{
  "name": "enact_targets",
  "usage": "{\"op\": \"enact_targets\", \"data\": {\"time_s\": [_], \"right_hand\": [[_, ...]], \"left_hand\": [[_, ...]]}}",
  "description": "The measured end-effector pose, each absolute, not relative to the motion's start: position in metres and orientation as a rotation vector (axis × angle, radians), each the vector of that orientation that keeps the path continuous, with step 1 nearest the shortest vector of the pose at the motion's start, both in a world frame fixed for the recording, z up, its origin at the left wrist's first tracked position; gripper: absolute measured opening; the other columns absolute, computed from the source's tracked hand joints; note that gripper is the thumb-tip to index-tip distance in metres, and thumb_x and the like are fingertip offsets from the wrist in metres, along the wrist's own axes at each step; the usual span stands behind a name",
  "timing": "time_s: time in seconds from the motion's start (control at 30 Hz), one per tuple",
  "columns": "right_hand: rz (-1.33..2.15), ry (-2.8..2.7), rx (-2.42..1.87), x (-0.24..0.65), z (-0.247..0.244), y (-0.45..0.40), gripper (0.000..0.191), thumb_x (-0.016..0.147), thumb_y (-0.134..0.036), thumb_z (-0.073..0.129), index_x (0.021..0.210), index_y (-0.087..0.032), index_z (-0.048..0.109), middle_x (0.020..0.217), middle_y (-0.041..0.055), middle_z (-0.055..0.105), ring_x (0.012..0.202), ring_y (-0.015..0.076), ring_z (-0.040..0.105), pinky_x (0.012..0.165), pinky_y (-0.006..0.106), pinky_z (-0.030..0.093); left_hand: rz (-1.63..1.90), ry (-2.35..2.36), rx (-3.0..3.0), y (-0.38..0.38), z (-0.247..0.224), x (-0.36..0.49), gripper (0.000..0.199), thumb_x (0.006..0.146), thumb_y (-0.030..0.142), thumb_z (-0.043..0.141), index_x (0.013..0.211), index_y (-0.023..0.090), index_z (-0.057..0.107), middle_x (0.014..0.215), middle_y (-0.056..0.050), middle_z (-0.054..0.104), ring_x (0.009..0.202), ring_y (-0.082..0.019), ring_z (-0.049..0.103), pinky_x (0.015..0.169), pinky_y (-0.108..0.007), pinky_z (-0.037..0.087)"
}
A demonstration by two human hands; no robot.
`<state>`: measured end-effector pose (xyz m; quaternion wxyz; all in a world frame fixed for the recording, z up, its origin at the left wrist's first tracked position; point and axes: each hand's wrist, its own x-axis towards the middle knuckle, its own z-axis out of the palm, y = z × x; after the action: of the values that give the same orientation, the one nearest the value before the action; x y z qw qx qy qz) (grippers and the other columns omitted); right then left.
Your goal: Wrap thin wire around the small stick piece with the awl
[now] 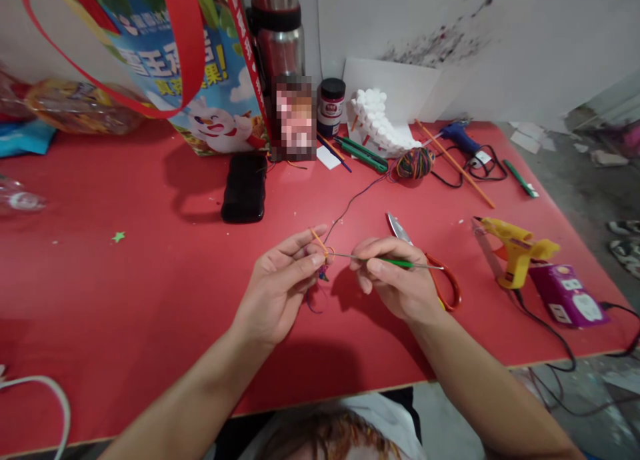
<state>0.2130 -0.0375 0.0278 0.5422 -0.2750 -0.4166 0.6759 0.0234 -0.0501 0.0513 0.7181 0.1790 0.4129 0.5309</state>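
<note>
From here, the right hand (pixel 403 283) grips the green-handled hook (pixel 397 263) left-to-right — its left end at the small yarn piece (pixel 324 274) — pinched in the nearby left hand (pixel 273 287).

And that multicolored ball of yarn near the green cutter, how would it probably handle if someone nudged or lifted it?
The yarn ball looks round, so a push would likely roll it. Being wound strands, it is probably light and a little squashy. A strand trails from it toward the left hand, so lifting it might drag or unwind some.
</note>
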Motion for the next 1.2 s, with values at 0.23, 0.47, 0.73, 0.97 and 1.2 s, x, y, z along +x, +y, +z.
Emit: {"op": "enact_targets", "data": {"time_s": [0.23, 0.47, 0.73, 0.97, 1.2], "right_hand": [[1.580, -1.065, -0.654, 0.219, 0.025, -0.037, 0.010, 0.088, -0.017, 0.078, 0.096, -0.021, 0.082, 0.091, 0.0054, 0.075, 0.059, 0.0108, 0.064, 0.054, 0.025, 0.052], [1.561, -1.125, -0.640, 0.222, 0.026, -0.035, 0.009, 0.087, -0.018, 0.078, 0.094, -0.020, 0.082, 0.090, 0.0056, 0.074, 0.057, 0.0111, 0.061, 0.052, 0.026, 0.050], [1.500, -1.244, -0.644, 0.227, 0.028, -0.034, 0.011, 0.085, -0.017, 0.080, 0.095, -0.021, 0.083, 0.089, 0.0064, 0.071, 0.062, 0.0131, 0.063, 0.054, 0.028, 0.053], [1.485, -1.286, -0.632, 0.233, 0.027, -0.032, 0.012, 0.084, -0.014, 0.080, 0.094, -0.020, 0.083, 0.090, 0.0077, 0.071, 0.072, 0.0161, 0.065, 0.059, 0.028, 0.053], [1.484, -1.338, -0.660, 0.240, 0.032, -0.029, 0.007, 0.081, -0.019, 0.084, 0.088, -0.018, 0.084, 0.085, 0.0089, 0.072, 0.070, 0.0161, 0.064, 0.056, 0.026, 0.050]], "left_hand": [[1.134, 0.939, 0.430, -0.051, 0.052, 0.023, 0.050, 0.070, 0.017, 0.089, 0.118, 0.014, 0.078, 0.082, -0.002, 0.070, 0.073, -0.008, 0.065, 0.067, -0.014, 0.052], [1.106, 0.949, 0.456, -0.051, 0.052, 0.023, 0.048, 0.071, 0.018, 0.087, 0.118, 0.014, 0.078, 0.082, -0.003, 0.071, 0.071, -0.008, 0.064, 0.065, -0.015, 0.050], [1.084, 0.939, 0.436, -0.050, 0.054, 0.023, 0.048, 0.069, 0.017, 0.087, 0.116, 0.012, 0.079, 0.079, -0.004, 0.070, 0.067, -0.009, 0.060, 0.058, -0.015, 0.048], [1.056, 0.938, 0.439, -0.049, 0.056, 0.024, 0.044, 0.070, 0.017, 0.086, 0.114, 0.014, 0.080, 0.076, -0.003, 0.066, 0.062, -0.008, 0.055, 0.052, -0.016, 0.047], [0.994, 0.932, 0.506, -0.051, 0.055, 0.022, 0.045, 0.073, 0.020, 0.084, 0.117, 0.014, 0.079, 0.077, -0.002, 0.065, 0.059, -0.008, 0.054, 0.052, -0.019, 0.049]]}}
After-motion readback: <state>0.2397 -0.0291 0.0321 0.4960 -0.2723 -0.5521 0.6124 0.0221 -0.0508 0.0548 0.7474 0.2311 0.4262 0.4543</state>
